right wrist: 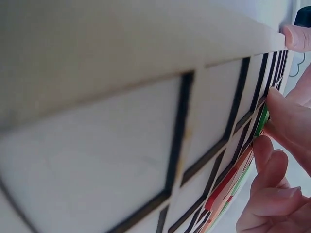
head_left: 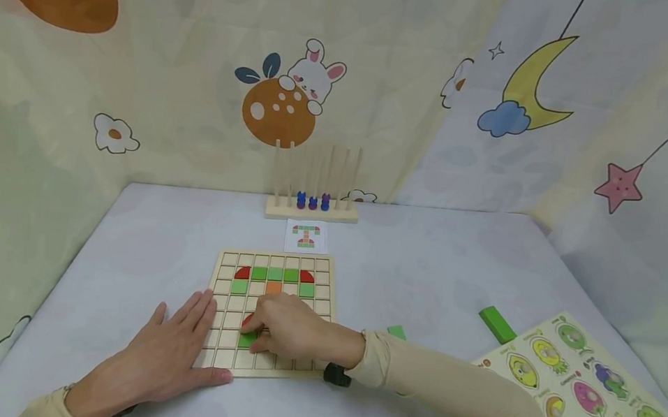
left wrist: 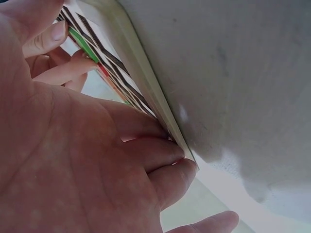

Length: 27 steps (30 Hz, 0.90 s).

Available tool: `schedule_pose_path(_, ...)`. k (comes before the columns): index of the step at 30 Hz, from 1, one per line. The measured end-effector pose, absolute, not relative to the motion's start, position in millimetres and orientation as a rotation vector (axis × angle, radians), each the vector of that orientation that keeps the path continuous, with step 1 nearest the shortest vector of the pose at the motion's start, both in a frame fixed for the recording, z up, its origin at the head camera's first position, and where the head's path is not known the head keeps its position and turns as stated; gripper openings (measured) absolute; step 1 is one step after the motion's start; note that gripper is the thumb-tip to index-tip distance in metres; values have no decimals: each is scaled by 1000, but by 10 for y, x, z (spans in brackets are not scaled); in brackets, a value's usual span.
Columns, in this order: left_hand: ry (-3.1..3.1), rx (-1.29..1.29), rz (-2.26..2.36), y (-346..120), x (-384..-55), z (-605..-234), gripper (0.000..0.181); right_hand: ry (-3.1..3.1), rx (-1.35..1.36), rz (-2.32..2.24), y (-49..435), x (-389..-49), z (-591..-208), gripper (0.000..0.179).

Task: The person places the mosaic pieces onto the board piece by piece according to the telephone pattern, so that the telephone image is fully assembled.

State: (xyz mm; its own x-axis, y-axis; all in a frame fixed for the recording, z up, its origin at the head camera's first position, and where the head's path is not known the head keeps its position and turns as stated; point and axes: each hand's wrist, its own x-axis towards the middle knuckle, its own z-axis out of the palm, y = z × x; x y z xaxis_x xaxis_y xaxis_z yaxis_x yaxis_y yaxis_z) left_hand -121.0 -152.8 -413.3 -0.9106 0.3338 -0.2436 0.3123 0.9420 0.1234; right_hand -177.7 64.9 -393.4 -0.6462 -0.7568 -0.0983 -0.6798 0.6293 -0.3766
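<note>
A wooden grid board [head_left: 282,365] lies on the table in front of me. My right hand [head_left: 288,326] is over its lower middle, thumb and forefinger pinching a green tile [head_left: 247,340] at a cell. Beside that tile a red quarter-round tile [head_left: 246,321] is partly covered by the fingers. In the right wrist view the green tile [right wrist: 263,119] shows between the fingertips. My left hand [head_left: 172,349] lies with straight fingers along the board's left edge, its fingertips against the side [left wrist: 160,97] in the left wrist view. Near the top sit red corner tiles [head_left: 307,276], several green tiles [head_left: 259,273] and an orange tile [head_left: 274,287].
A pattern card [head_left: 307,237] lies just behind the board, before a peg stand [head_left: 280,210] with blue and purple beads. On the right are a small green block [head_left: 396,331], a longer green block [head_left: 497,324] and a fruit puzzle board [head_left: 580,361], partly behind my right arm.
</note>
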Motion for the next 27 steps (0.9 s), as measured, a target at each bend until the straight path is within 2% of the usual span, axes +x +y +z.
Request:
schedule_pose_path(7,2836,488,124,-1526,-1208,-4137,124,2614,-1197,-544,792,-1777,-3847,31)
schedule_pose_path(13,2833,474,143,-1539,-1214,-4108,126,2678,-1122,-622,1140,-1771,-3782,30)
schedule_pose_path(23,2816,468,149,-1538,-1238,-4098,129,2908,-705,-625,2129,-1721,-3900,40)
schedule_pose_path(27,2812,466,166,-1527,-1235,-4107,129,2931,-621,-615,2422,-1686,-3924,43)
